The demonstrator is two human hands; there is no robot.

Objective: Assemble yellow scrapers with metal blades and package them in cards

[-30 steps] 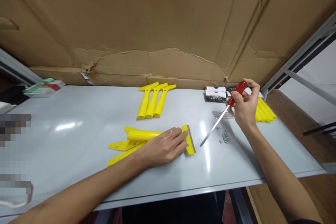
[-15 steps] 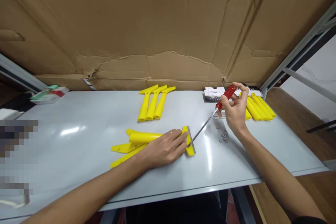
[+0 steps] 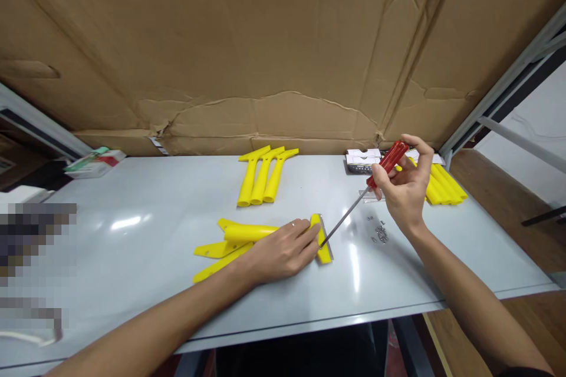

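My left hand [image 3: 283, 252] is wrapped over a yellow scraper [image 3: 325, 254] lying on the table, its head with a thin metal blade edge pointing right. In my right hand [image 3: 407, 194] is a screwdriver [image 3: 390, 161] with a clear red handle, slanting down to the left. Its tip meets the scraper's head beside my left fingertips; the screw itself is too small to make out. More yellow scraper handles [image 3: 216, 250] lie in a loose pile left of my left hand. Below my right hand is a small heap of screws [image 3: 382, 234].
Three yellow scrapers [image 3: 262, 179] lie side by side at the back. At the back right are several yellow tubes [image 3: 444, 184] and a black-and-white box [image 3: 362, 160]. Another small box [image 3: 95, 164] sits at the back left. A cardboard wall [image 3: 265, 41] rises behind the table.
The view has shifted slightly. My right fingers have moved around the screwdriver handle, while its tip stays on the scraper's head. My left hand keeps its hold.
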